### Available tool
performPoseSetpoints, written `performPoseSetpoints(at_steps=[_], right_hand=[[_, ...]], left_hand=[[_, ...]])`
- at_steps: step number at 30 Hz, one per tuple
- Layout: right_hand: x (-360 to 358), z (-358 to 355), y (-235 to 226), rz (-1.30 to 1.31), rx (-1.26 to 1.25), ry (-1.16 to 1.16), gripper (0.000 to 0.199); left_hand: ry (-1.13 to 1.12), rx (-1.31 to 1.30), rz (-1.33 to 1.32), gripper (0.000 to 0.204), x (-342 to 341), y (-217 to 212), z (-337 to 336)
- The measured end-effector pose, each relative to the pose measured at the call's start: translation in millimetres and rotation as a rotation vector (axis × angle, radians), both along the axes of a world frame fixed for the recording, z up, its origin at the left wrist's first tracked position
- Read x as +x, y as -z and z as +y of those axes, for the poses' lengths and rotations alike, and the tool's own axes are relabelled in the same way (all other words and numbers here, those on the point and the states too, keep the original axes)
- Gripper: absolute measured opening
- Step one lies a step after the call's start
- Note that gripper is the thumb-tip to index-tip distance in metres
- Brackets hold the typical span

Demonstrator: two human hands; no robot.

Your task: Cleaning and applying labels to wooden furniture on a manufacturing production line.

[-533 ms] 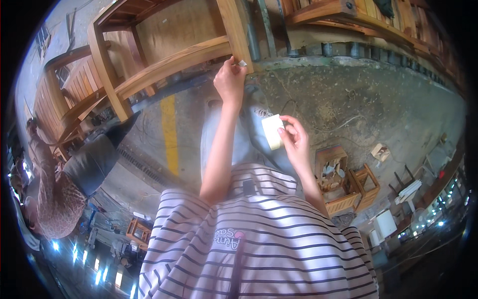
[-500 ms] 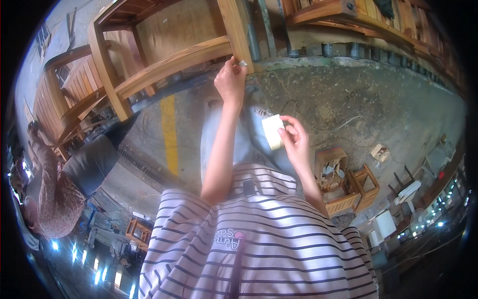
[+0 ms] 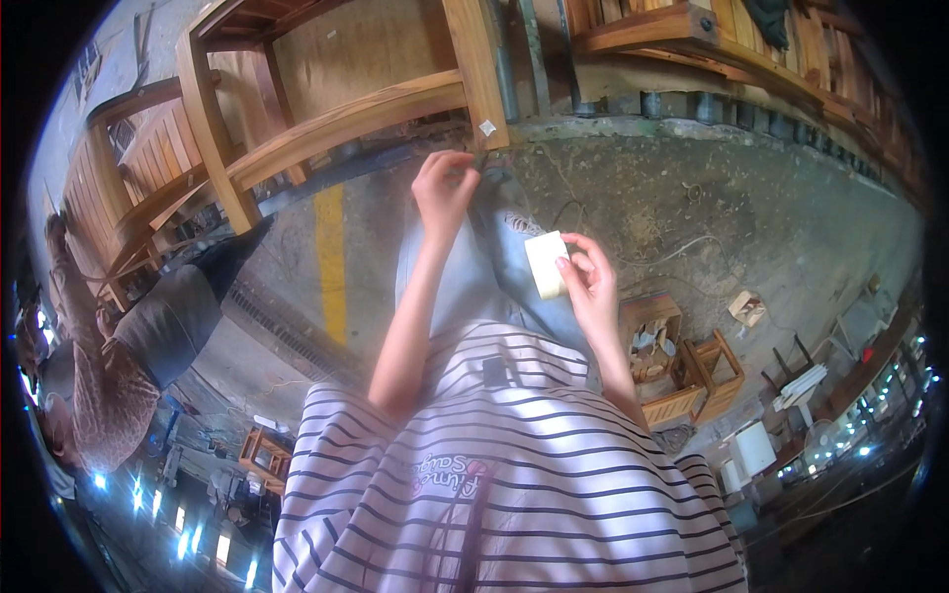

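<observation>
Left hand (image 3: 447, 193): is drawing back from the wooden leg (image 3: 481, 74), now hovering at upper centre just below it; thumb and fingers are curling loosely, released, with nothing showing in them.
White sticker (image 3: 487, 127): is sitting in full view on the leg's lower end, where the fingertips were reaching half a second ago.
Right hand (image 3: 590, 279): is staying right of centre, gripping the pad between thumb and fingers.
Pale-yellow pad (image 3: 547, 265): is tilting slightly above the jeans (image 3: 504, 267), about where it was.
Gap: is opening between the left hand and the leg's bottom edge; the two hands are staying well apart.
Concrete floor (image 3: 781, 193): is stretching rightward from the leg, with a wooden box (image 3: 657, 308) bordering it at lower right.
Yellow stripe (image 3: 332, 267): is running left of the left forearm.
</observation>
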State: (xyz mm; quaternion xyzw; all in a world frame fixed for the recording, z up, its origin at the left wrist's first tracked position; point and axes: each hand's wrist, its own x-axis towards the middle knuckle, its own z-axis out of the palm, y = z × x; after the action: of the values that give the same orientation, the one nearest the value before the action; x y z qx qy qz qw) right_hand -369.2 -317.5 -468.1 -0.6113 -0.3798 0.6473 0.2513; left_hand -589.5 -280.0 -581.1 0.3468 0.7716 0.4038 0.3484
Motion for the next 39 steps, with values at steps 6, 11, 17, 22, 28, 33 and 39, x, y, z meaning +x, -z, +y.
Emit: performPoseSetpoints(at_steps=[6, 11, 17, 22, 28, 33, 39], right_hand=[[-7.1, 1.8, -3.2, 0.018, -0.021, 0.016, 0.03], [-14.8, 0.9, -5.4, 0.024, -0.03, -0.022, 0.032], [-23.1, -2.3, -23.9, -0.024, -0.033, -0.045, 0.033], [-33.7, 1.1, -30.1, -0.041, -0.062, -0.115, 0.033], [-53.8, 17.4, -36.4, 0.037, -0.107, -0.14, 0.042], [-106.0, 32.5, -32.5, 0.168, -0.116, -0.238, 0.049], [-148.9, 33.7, -32.7, 0.182, -0.075, -0.366, 0.047]], left_hand=[[0.622, 0.188, 0.555, 0.034, -30.3, -5.9, 16.9], [0.846, 0.173, 0.561, 0.028, -65.4, 18.6, 27.7], [1.082, 0.257, 0.538, 0.02, -79.3, 25.3, 39.2], [1.16, 0.306, 0.544, 0.016, -82.8, 24.0, 31.7], [0.595, 0.106, -0.005, 0.011, -54.5, -38.8, 1.5], [0.387, 0.033, -0.461, 0.03, -90.7, -97.1, -25.5], [0.381, 0.127, -0.265, 0.029, -106.8, -115.8, -47.1]])
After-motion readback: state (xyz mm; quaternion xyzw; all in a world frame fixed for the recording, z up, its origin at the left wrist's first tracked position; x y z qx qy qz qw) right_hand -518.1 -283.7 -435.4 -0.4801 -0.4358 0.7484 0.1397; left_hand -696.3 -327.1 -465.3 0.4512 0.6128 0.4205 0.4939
